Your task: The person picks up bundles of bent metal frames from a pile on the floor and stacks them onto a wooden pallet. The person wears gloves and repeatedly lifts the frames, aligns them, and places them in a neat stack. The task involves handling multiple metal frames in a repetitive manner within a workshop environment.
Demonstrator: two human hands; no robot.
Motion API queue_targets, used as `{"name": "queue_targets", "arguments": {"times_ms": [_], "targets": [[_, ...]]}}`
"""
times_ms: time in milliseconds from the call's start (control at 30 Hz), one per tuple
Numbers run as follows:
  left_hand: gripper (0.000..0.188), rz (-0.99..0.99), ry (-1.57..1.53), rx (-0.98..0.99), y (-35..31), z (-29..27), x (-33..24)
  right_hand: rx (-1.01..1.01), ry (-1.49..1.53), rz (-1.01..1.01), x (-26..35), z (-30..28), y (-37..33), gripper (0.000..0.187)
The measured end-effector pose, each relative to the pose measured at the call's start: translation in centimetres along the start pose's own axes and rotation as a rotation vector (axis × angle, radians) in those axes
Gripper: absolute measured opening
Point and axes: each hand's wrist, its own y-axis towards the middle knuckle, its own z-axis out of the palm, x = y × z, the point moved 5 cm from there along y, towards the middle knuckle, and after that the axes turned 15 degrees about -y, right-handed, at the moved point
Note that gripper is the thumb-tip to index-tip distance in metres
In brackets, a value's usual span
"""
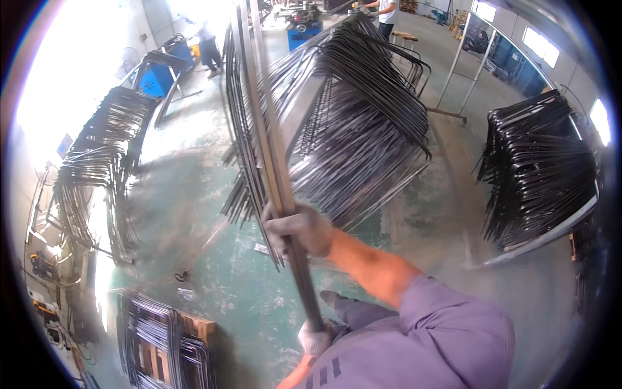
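Both my hands wear grey work gloves and are wrapped round a bundle of long, thin metal bars [277, 165], held steeply upright in front of me. My right hand [299, 228] grips it partway up, thumb and fingers closed. Lower down, close to my body, my left hand [315, 338] closes round the bottom end; its fingers are partly hidden. The upper ends run out past the top of the picture. Right behind the bars stands a large stack of bent dark metal tube frames [369, 78], partly covered by them.
More bent tube frames hang on a rack [538, 162] at the right and in a row [107, 149] at the left. Smaller frames [155, 324] lie on a wooden pallet at the lower left. A co-worker [387, 13] stands at the far machines; another person [208, 48] is far left.
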Motion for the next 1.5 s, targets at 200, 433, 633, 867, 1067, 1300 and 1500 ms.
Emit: {"name": "queue_targets", "arguments": {"times_ms": [200,433,633,867,1067,1300,1500], "targets": [[0.021,0.075,0.286,0.337,1.1,9.3,8.1,-0.146,-0.001,-0.017,-3.1,-12.4,-11.6,0.017],[0.035,-0.056,0.849,0.5,2.0,13.4,15.1,-0.635,0.055,0.112,-14.6,-27.2,-21.1,0.014],[0.021,0.348,0.568,-0.031,15.8,14.4,-1.4,-1.308,-0.043,0.444,-32.2,-43.3,-22.1,0.034],[0.013,0.825,0.174,-0.138,12.3,16.4,-27.3,-0.865,-0.735,1.094,-37.6,-51.8,-22.4,0.06],[0.018,0.724,0.201,-0.34,10.7,16.2,-25.7,-0.478,-1.233,-0.714,-5.2,-24.4,-14.4,0.059],[0.041,0.396,-0.29,-0.034,18.5,18.4,-30.8,-0.29,-1.502,-0.687,1.3,-20.1,-5.3,0.053],[0.035,0.385,-0.101,-0.013,19.5,19.0,-36.4,-0.379,-1.758,-0.313,3.0,-22.1,0.8,0.063]]}}
